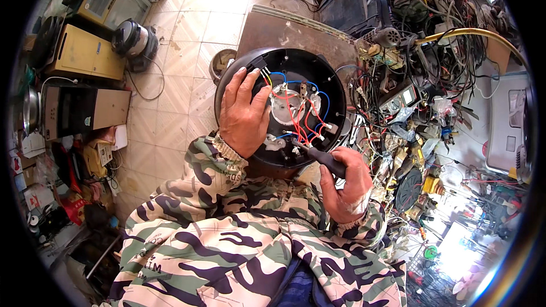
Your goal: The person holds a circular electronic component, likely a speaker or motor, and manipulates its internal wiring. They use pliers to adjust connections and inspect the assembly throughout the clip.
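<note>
right hand point(344, 185) is wrapped tight around the black handle of a screwdriver point(318, 156), its tip angled up and left into the open underside of a round black appliance base point(335, 88), which sits upturned on the brown surface point(284, 34) in front of the person. left hand point(244, 113) lies flat and spread over the left part of the base, fingers resting near a black connector block point(257, 62), pressing the housing steady rather than gripping anything.

the tip sits among loose red wires point(301, 122) and blue wires point(321, 96) that loop around a pale central disc point(284, 108). as i judge it, the main risk is a slip: if the tip jumps off the screw head it could nick the insulation or pull a terminal loose, since the wires cross right beside it. the base seems to rest partly against the person's lap edge, so if the flat hand eases its pressure the housing may rock or turn under the twisting force.

further off on the right, a heap of tangled cables and tools point(415, 68) crowds the edge of the base; a small screw dropped there would likely be hard to find. on the tiled floor point(187, 17) to the left stand other appliances, well apart.
</note>
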`<move>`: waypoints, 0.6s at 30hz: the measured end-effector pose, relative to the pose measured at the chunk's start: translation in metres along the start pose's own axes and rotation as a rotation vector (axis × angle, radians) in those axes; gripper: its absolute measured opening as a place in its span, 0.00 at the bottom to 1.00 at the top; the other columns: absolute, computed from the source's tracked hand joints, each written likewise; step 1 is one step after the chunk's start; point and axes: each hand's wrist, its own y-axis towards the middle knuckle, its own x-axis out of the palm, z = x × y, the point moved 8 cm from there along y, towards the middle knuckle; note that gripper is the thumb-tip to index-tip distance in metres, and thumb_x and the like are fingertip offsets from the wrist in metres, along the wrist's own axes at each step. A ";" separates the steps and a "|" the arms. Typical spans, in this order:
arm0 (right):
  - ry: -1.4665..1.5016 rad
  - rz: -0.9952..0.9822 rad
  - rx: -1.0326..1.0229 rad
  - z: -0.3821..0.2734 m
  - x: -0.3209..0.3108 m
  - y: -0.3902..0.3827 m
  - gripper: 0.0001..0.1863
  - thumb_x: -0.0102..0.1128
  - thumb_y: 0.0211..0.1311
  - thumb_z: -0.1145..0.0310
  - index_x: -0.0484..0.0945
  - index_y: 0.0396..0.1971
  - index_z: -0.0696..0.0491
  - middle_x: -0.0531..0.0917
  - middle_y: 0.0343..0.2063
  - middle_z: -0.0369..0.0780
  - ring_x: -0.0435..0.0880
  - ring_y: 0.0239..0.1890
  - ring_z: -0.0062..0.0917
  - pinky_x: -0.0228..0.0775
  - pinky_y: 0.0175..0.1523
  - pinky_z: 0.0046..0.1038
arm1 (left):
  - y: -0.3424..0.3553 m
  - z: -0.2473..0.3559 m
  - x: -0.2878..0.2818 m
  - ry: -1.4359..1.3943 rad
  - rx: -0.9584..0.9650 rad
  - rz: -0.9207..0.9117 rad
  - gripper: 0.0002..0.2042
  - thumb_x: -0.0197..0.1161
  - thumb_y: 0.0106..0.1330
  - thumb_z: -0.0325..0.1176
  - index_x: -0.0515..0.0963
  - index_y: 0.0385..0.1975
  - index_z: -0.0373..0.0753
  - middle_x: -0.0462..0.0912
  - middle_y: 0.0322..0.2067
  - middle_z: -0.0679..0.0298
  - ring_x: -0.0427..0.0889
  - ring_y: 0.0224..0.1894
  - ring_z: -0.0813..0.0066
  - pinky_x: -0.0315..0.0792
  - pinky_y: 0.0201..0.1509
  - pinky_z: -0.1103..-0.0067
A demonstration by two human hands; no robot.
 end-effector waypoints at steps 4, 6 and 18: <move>-0.073 -0.018 -0.007 -0.003 0.004 0.003 0.23 0.71 0.57 0.84 0.74 0.52 0.62 0.83 0.44 0.55 0.87 0.40 0.51 0.81 0.45 0.40 | 0.002 0.002 0.002 0.006 -0.001 -0.015 0.22 0.72 0.58 0.24 0.84 0.55 0.36 0.73 0.70 0.48 0.64 0.77 0.42 0.62 0.79 0.56; -0.093 -0.051 -0.020 -0.006 0.006 0.006 0.23 0.71 0.58 0.83 0.74 0.53 0.62 0.83 0.44 0.54 0.87 0.40 0.51 0.82 0.43 0.41 | 0.002 0.001 0.002 0.010 -0.007 -0.012 0.22 0.72 0.58 0.24 0.84 0.55 0.36 0.73 0.70 0.48 0.64 0.77 0.42 0.61 0.79 0.56; -0.467 -0.259 0.120 -0.012 0.007 0.033 0.21 0.80 0.59 0.62 0.80 0.44 0.59 0.82 0.33 0.47 0.85 0.32 0.43 0.78 0.34 0.40 | 0.001 -0.001 0.000 -0.012 -0.014 0.010 0.20 0.72 0.58 0.26 0.84 0.52 0.36 0.73 0.70 0.47 0.65 0.76 0.42 0.61 0.79 0.54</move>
